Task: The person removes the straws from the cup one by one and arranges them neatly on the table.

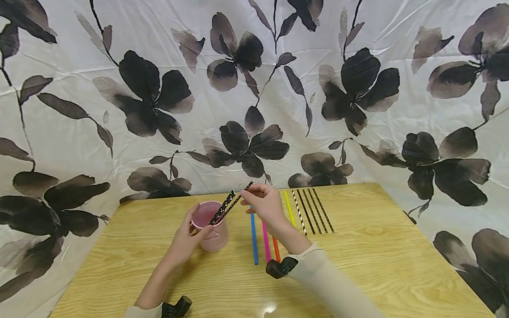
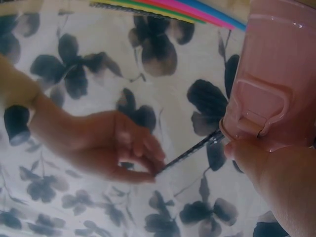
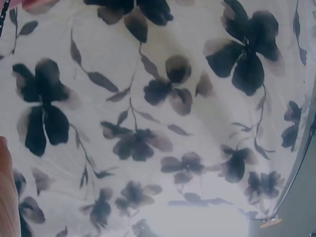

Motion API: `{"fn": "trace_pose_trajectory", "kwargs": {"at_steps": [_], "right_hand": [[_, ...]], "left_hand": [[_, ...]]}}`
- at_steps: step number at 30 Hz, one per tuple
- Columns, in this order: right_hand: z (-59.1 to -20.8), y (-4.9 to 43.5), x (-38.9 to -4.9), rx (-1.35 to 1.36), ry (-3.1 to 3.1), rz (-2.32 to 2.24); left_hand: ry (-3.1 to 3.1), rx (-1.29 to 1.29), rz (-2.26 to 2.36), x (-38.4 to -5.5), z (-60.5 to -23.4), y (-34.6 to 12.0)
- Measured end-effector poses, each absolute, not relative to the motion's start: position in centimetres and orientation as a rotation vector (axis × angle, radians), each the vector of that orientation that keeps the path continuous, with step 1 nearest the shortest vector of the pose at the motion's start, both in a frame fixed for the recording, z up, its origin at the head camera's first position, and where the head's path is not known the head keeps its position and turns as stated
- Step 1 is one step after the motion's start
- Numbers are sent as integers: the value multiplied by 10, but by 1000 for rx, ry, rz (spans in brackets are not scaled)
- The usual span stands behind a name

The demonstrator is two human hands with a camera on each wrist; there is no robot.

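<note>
My left hand [image 1: 188, 234] holds a small pink cup [image 1: 214, 242] by its rim, thumb at the front edge. The cup leans on the table, and its side bears a raised loop, plain in the left wrist view. Black polka-dot straws [image 1: 222, 208] stick out of the cup's mouth, slanting up to the right. My right hand [image 1: 265, 206] pinches the upper end of a thin black dotted straw [image 2: 190, 152] between thumb and fingertips; its lower end runs to the cup's rim. Only a sliver of my right hand [image 3: 7, 190] shows in the right wrist view.
On the wooden table [image 1: 358, 265] lie a blue straw [image 1: 254, 238], a magenta straw [image 1: 266, 243] and an orange-red straw [image 1: 276, 249], partly under my right arm. Farther right are a yellow straw [image 1: 289, 207], a striped straw [image 1: 299, 212] and several dark ones. Floral cloth [image 1: 246, 97] hangs behind.
</note>
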State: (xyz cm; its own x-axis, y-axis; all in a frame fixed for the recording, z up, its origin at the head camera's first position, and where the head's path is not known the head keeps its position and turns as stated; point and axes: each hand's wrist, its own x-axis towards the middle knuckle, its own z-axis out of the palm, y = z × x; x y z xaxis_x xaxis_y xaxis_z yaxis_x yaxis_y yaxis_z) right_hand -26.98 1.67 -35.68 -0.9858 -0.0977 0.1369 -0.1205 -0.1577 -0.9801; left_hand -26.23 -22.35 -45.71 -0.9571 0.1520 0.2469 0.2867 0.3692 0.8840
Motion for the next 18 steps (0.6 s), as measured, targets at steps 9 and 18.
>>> {"fn": "trace_pose_trajectory", "kwargs": {"at_steps": [9,18], "right_hand": [[-326,53,-253,370,-1852,2367],[-316,94,-239,371,-1877,2247]], "left_hand": [[-2474,-421,-1700,-252,-443,-218],[-2474,-472,-1716,-246,-432,-215]]}}
